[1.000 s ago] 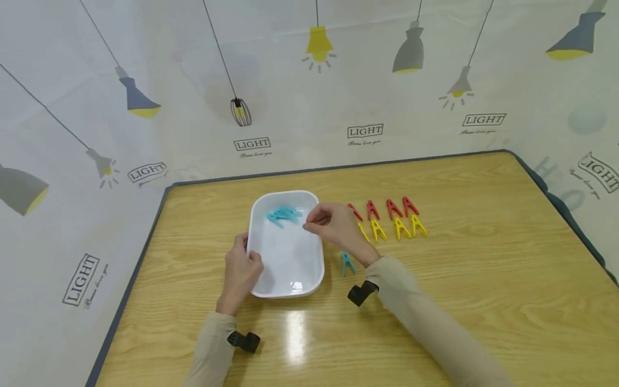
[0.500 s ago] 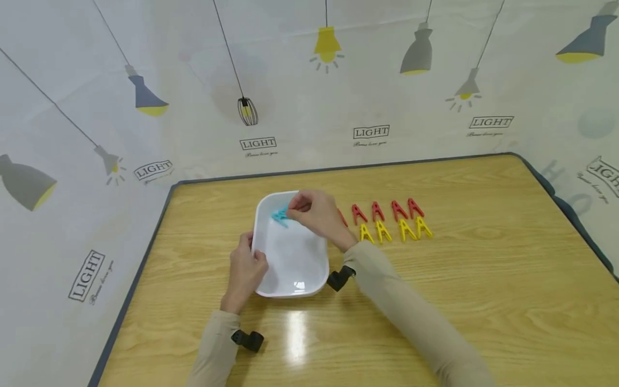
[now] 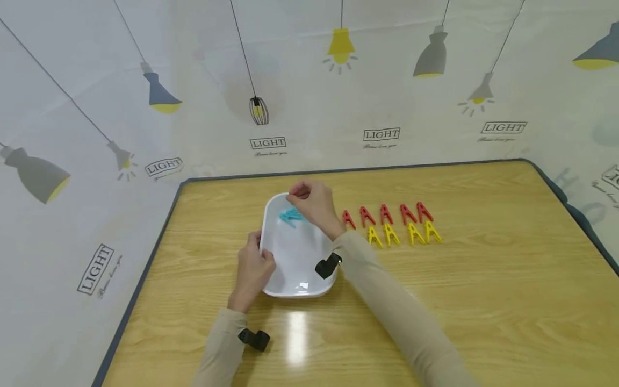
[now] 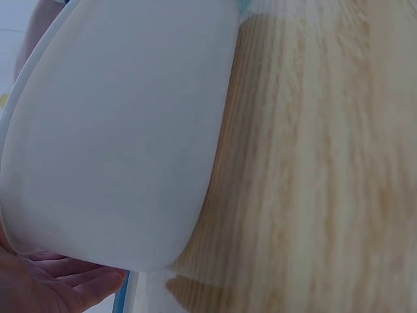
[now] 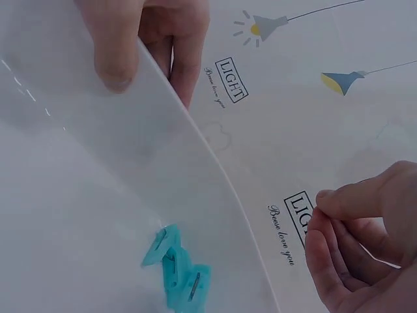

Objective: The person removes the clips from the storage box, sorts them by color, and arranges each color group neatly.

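Note:
My left hand (image 3: 253,269) grips the left side of a white plastic tray (image 3: 297,269), thumb over the rim and fingers outside it. In the right wrist view the left thumb (image 5: 117,59) is seen on the inner wall. Several teal clothespins (image 3: 292,215) lie in a small heap at the tray's far end, also visible as teal clothespins (image 5: 176,267) in the right wrist view. Above that far end is my right hand (image 3: 314,204). Its thumb and forefinger tips meet and the other fingers curl, with nothing visible between them.
A row of red clothespins (image 3: 385,214) lies right of the tray, with a row of yellow clothespins (image 3: 390,235) nearer me. The wooden table (image 3: 483,279) meets a lamp-printed sheet (image 3: 309,107) behind it. My right sleeve (image 3: 387,301) covers part of the table.
My right hand has moved left and away from me, across the tray to its far end. A teal clothespin beside the tray is now hidden behind my right arm. My left hand keeps its hold.

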Demonstrator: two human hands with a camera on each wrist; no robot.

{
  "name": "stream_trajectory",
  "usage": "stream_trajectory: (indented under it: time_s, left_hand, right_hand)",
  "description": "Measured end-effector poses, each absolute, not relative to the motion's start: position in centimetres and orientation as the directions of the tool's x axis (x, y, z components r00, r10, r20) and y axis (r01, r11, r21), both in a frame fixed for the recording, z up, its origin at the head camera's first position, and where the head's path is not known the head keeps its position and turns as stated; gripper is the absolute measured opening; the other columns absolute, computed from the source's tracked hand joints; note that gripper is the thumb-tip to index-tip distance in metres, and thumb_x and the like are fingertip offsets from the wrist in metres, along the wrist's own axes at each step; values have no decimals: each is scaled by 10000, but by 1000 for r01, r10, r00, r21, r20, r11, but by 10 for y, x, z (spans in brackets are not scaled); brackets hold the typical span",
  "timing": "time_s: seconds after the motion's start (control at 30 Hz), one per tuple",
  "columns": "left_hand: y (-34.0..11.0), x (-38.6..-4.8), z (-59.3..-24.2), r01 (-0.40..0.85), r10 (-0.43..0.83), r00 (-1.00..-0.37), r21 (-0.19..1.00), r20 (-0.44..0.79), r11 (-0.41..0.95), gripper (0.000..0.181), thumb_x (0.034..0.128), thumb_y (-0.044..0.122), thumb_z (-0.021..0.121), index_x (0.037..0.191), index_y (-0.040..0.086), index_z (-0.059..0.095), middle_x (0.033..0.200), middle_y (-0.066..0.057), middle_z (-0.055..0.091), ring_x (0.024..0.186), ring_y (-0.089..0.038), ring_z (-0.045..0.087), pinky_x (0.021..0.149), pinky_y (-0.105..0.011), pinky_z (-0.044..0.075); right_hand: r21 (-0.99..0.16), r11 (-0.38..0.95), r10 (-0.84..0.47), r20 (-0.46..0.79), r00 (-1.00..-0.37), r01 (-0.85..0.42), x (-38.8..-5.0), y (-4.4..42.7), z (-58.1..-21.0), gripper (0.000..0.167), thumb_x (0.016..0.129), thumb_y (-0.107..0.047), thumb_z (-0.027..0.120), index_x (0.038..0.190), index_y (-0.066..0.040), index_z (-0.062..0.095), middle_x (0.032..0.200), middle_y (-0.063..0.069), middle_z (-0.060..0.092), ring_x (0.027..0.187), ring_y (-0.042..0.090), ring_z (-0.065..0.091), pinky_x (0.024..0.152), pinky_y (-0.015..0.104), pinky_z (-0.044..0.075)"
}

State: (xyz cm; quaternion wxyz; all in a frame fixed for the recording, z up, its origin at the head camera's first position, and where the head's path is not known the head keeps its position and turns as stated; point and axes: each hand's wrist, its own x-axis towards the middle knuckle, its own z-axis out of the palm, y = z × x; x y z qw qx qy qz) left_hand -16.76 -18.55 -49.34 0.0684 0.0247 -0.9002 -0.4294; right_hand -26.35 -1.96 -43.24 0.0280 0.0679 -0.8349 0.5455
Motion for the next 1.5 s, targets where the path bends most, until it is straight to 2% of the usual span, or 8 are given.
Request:
stream_trajectory:
  time_s: [0.2, 0.33, 0.6, 0.77, 0.97, 1.27, 1.4, 1.5]
  left_hand:
    - [-181, -167, -495, 30, -106, -987, 777, 123, 628, 453, 862, -54, 512, 1311, -118, 516, 1236, -341, 644, 1130, -455, 659, 945, -539, 575]
    - [-179, -166, -496, 46, -113, -982, 777, 150, 628, 436, 851, -51, 523, 1282, -120, 533, 1197, -334, 664, 1089, -446, 676, 921, -537, 584]
    - [-179, -165, -499, 76, -114, -975, 770, 190, 634, 435, 829, -58, 528, 1257, -127, 549, 1156, -328, 682, 1040, -433, 689, 884, -528, 595]
    - [-181, -165, -495, 67, -126, -975, 778, 184, 625, 433, 836, -59, 536, 1264, -127, 547, 1189, -337, 670, 1078, -442, 682, 909, -535, 589]
    - [-184, -166, -494, 58, -135, -974, 781, 181, 621, 428, 836, -63, 539, 1258, -132, 549, 1183, -340, 671, 1081, -446, 683, 911, -532, 589]
    - [-184, -165, -495, 75, -136, -969, 771, 205, 632, 427, 818, -68, 542, 1239, -141, 554, 1163, -347, 675, 1065, -453, 685, 891, -539, 594]
    - [-184, -165, -494, 72, -140, -969, 771, 205, 633, 423, 823, -65, 539, 1241, -133, 556, 1167, -341, 677, 1069, -449, 685, 894, -537, 593]
    - [-184, -165, -493, 74, -137, -969, 770, 207, 634, 422, 824, -63, 534, 1240, -133, 558, 1160, -339, 681, 1058, -450, 687, 887, -541, 593]
  right_hand:
    - [-916, 379, 12, 145, -989, -129, -275, -25, -448, 94, 882, -126, 765, 913, -47, 725, 919, 118, 756, 845, 237, 724, 793, 323, 608]
    - [-919, 372, 13, 142, -990, -127, -278, -26, -456, 84, 872, -100, 763, 901, -33, 721, 911, 135, 750, 837, 249, 718, 785, 323, 606]
    - [-852, 521, -26, 54, -998, -60, -275, -21, -465, 47, 903, -100, 710, 914, -54, 710, 904, 94, 741, 821, 201, 680, 745, 296, 569]
    - [-797, 601, -45, 42, -998, -60, -278, -20, -466, 81, 878, -22, 666, 950, -22, 702, 910, 113, 715, 837, 226, 639, 762, 326, 556]
    - [-693, 719, -110, -34, -993, -56, -282, -21, -469, 160, 871, -4, 691, 1030, 11, 682, 987, 125, 700, 917, 247, 623, 851, 378, 573]
    - [-376, 897, -223, 65, -973, -231, -280, -26, -473, 67, 797, 53, 649, 826, 7, 687, 826, 148, 716, 766, 243, 598, 849, 439, 577]
    - [-416, 879, -225, 70, -972, -233, -280, -26, -473, 84, 798, 47, 652, 781, -21, 698, 804, 118, 721, 777, 246, 622, 837, 423, 570]
    - [-495, 843, -210, 59, -976, -211, -280, -24, -473, 57, 833, -6, 687, 836, -45, 728, 864, 92, 740, 862, 249, 662, 862, 395, 560]
